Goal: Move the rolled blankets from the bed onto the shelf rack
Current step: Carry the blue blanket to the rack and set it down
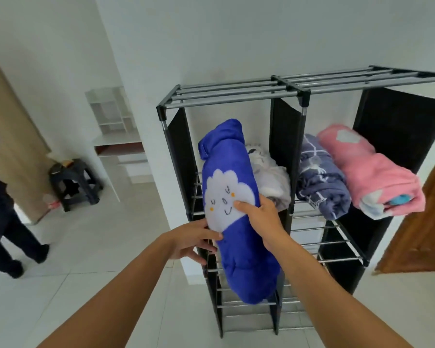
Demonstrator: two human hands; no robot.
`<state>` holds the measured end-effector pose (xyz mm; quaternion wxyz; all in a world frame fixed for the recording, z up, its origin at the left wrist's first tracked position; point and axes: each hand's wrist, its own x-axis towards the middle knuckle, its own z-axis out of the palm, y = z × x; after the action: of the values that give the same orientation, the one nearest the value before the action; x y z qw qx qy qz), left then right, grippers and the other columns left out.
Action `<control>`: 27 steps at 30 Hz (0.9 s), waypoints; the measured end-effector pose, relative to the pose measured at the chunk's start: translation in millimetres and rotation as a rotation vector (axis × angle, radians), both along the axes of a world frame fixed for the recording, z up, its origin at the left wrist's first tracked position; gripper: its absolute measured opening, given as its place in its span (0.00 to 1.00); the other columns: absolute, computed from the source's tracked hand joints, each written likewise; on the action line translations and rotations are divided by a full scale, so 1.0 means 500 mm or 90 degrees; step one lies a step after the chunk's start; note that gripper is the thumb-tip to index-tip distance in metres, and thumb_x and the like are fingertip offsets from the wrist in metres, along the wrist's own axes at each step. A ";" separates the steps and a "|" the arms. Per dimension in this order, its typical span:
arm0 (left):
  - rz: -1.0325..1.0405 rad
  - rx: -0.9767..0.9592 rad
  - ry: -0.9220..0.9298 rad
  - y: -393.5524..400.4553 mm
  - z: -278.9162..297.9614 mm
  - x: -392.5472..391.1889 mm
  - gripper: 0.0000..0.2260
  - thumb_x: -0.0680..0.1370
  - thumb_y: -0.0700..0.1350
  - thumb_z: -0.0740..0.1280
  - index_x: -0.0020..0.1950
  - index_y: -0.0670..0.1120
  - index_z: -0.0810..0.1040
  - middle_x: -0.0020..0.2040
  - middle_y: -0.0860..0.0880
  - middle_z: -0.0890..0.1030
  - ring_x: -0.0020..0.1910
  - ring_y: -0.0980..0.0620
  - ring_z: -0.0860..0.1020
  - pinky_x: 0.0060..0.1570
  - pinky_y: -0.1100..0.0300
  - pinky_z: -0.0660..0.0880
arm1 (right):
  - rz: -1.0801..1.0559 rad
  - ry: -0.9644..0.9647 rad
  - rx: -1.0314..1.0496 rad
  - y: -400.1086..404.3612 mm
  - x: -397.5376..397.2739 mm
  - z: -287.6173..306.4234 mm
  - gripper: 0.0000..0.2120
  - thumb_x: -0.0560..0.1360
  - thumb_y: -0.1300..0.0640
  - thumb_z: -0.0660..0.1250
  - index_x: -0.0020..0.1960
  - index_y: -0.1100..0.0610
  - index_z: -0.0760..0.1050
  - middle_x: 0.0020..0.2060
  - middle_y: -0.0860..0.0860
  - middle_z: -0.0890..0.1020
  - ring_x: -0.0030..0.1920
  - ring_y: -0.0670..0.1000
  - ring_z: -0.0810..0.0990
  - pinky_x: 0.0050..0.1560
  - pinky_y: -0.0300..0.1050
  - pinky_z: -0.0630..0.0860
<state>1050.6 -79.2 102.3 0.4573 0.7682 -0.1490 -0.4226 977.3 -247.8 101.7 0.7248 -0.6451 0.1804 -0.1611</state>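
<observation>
At the centre of the frame the right hand [259, 212] grips the blue rolled blanket [236, 212] from its right side, thumb pressed on the white cloud face printed on it. The left hand [194, 241] is just left of it, lower down, fingers spread against the roll's left edge and touching the fabric, cradling rather than clenching.

The blue blanket lies tilted lengthwise, its upper end pushed into the left compartment of the shelf rack [236, 95], its lower end hanging out toward the bottom of the frame. Right beside it in the same compartment, touching it, sits a white-grey rolled blanket [271, 177]. In the right compartment, on the same level, a grey-blue patterned blanket [322, 182] and a pink rolled blanket [369, 169] lie side by side.

At the left edge of the frame a person in dark clothes [0, 212] stands on the tiled floor [98, 247], with a dark stool [73, 182] nearby.
</observation>
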 end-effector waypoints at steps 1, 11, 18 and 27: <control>0.019 -0.016 -0.007 -0.005 0.002 0.007 0.22 0.75 0.47 0.70 0.68 0.56 0.70 0.63 0.51 0.79 0.60 0.48 0.79 0.49 0.51 0.80 | -0.004 -0.002 -0.002 -0.002 0.013 0.002 0.15 0.73 0.58 0.70 0.60 0.53 0.77 0.52 0.48 0.82 0.53 0.50 0.80 0.53 0.45 0.77; 0.305 -0.193 -0.128 -0.051 -0.012 0.078 0.14 0.80 0.45 0.61 0.65 0.53 0.70 0.56 0.50 0.80 0.55 0.49 0.80 0.49 0.50 0.80 | -0.063 0.023 -0.031 -0.007 0.191 0.032 0.13 0.74 0.55 0.67 0.58 0.52 0.77 0.54 0.50 0.82 0.55 0.53 0.80 0.60 0.54 0.77; 0.244 -0.134 -0.053 -0.054 -0.044 0.099 0.21 0.77 0.50 0.68 0.68 0.51 0.67 0.63 0.51 0.76 0.56 0.50 0.78 0.51 0.49 0.79 | -0.109 0.098 -0.040 0.001 0.265 -0.010 0.09 0.77 0.59 0.61 0.56 0.55 0.74 0.53 0.53 0.81 0.54 0.54 0.78 0.58 0.50 0.76; 0.175 -0.168 -0.110 -0.051 -0.064 0.112 0.38 0.69 0.46 0.75 0.73 0.57 0.58 0.56 0.61 0.73 0.55 0.55 0.76 0.56 0.51 0.79 | -0.180 0.077 -0.056 0.012 0.309 -0.020 0.19 0.79 0.59 0.60 0.69 0.57 0.68 0.62 0.54 0.76 0.56 0.52 0.75 0.58 0.47 0.75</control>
<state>1106.9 -104.8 70.3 0.5926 0.7482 -0.1354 -0.2659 1131.7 -242.0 91.7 0.6540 -0.6527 0.3053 -0.2303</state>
